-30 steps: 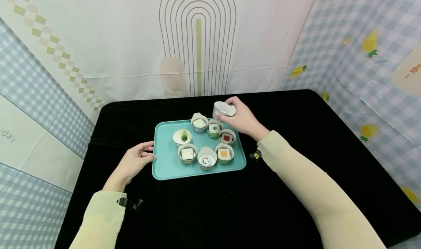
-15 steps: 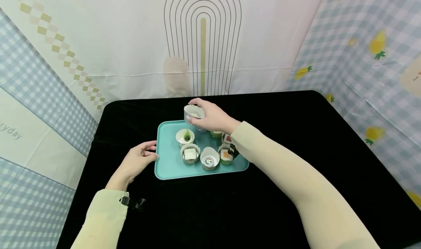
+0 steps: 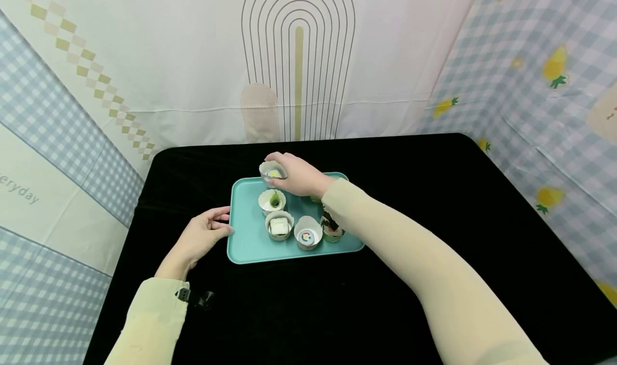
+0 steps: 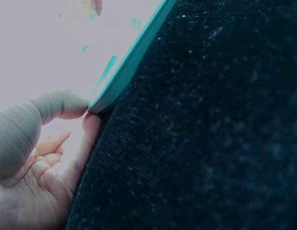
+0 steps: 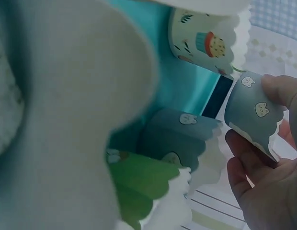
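My right hand (image 3: 302,176) grips a blue-grey paper baking cup (image 5: 254,110) printed with small bear faces, thumb on one side and fingers on the other. In the head view this cup is over the back-left corner of a turquoise tray (image 3: 248,247), with something white and yellow inside; whether it touches the tray I cannot tell. At the tray's left edge, my left hand (image 3: 200,239) pinches the rim between thumb and finger, as the left wrist view confirms. Just in front of the held cup stands a paper cup with a green roll (image 3: 274,199).
Along the tray's front stand a cup with a white square piece (image 3: 279,226), one with a round piece (image 3: 307,236), and one partly covered by the wrist strap. Behind the right forearm, a green cup (image 5: 143,184) and another blue cup (image 5: 182,134) show. Black cloth (image 3: 308,311) covers the table.
My right hand has carried the paper cup leftward from the tray's back right, then lowered it at the back-left corner. My left hand keeps its place on the rim.
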`<action>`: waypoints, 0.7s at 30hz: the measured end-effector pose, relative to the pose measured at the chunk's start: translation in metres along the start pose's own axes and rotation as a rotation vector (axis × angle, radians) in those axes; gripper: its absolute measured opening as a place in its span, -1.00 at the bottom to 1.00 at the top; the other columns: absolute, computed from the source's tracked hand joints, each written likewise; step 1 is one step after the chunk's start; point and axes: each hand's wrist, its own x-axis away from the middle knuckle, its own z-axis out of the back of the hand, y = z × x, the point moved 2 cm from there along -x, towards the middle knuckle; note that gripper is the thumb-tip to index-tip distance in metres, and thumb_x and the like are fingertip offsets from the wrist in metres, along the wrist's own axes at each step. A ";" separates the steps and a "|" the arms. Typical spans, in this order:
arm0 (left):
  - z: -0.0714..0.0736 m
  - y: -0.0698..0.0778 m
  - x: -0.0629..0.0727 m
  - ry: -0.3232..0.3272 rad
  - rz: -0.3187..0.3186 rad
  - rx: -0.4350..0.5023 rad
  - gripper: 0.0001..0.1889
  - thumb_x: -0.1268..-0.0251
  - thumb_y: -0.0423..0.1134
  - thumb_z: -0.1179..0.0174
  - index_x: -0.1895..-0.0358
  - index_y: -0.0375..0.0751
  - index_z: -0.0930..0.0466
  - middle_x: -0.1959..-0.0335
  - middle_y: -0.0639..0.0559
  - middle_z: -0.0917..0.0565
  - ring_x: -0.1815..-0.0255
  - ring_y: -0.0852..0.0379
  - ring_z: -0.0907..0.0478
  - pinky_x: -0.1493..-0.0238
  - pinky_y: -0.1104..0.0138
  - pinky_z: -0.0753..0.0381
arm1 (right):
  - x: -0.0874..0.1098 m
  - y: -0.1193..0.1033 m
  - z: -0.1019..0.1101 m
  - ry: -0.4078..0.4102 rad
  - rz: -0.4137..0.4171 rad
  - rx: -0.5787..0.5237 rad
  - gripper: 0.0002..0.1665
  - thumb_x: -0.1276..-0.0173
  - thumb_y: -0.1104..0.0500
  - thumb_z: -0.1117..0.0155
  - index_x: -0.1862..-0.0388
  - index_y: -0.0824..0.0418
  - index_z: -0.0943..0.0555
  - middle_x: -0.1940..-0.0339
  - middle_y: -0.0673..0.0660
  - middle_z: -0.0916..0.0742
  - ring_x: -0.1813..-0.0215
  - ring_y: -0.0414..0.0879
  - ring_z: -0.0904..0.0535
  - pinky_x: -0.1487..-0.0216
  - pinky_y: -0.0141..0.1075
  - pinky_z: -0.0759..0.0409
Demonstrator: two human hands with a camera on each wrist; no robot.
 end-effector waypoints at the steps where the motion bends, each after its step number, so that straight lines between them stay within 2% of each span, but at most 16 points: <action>1: 0.000 0.000 0.000 -0.001 0.000 0.001 -0.41 -0.30 -0.28 -0.23 -0.40 -0.19 -0.33 -0.12 -0.15 -0.49 0.04 -0.01 -0.54 -0.09 0.08 -0.48 | 0.000 0.000 -0.001 -0.005 -0.006 0.006 -0.33 -0.39 -0.12 -0.22 -0.42 -0.10 -0.29 -0.13 0.02 -0.52 -0.03 -0.15 -0.48 -0.08 -0.19 -0.46; 7: -0.001 0.002 0.001 -0.001 0.000 0.004 -0.42 -0.30 -0.29 -0.23 -0.39 -0.20 -0.34 -0.11 -0.15 -0.49 0.04 -0.01 -0.54 -0.09 0.09 -0.48 | -0.001 -0.002 -0.008 -0.022 -0.035 0.039 -0.32 -0.36 -0.17 -0.23 -0.39 -0.06 -0.31 -0.22 0.02 -0.50 -0.17 -0.12 -0.43 -0.32 -0.09 -0.22; 11: -0.001 0.002 0.001 -0.006 -0.001 0.005 -0.42 -0.30 -0.28 -0.23 -0.39 -0.19 -0.34 -0.11 -0.15 -0.49 0.04 -0.01 -0.54 -0.08 0.10 -0.48 | -0.002 -0.002 -0.012 -0.038 -0.044 0.091 -0.34 -0.37 -0.20 -0.19 -0.37 0.00 -0.34 -0.23 0.00 -0.50 -0.17 -0.14 -0.42 -0.29 -0.12 -0.19; 16: -0.001 0.002 0.002 -0.003 0.004 0.010 -0.41 -0.29 -0.28 -0.25 -0.39 -0.19 -0.34 -0.11 -0.15 -0.49 0.03 0.00 -0.54 -0.08 0.11 -0.49 | -0.003 -0.002 -0.014 -0.052 -0.011 0.180 -0.43 -0.45 -0.18 -0.09 -0.33 0.04 -0.44 -0.25 0.02 -0.51 -0.22 -0.09 -0.41 -0.23 -0.09 -0.19; 21: 0.000 0.003 0.002 -0.002 0.002 0.009 -0.41 -0.28 -0.28 -0.25 -0.39 -0.19 -0.34 -0.11 -0.15 -0.49 0.04 -0.01 -0.53 -0.07 0.12 -0.50 | -0.002 -0.001 -0.013 -0.073 0.023 0.241 -0.51 -0.58 -0.01 0.12 -0.44 -0.06 -0.36 -0.35 0.01 -0.47 -0.30 -0.03 -0.32 -0.23 -0.06 -0.16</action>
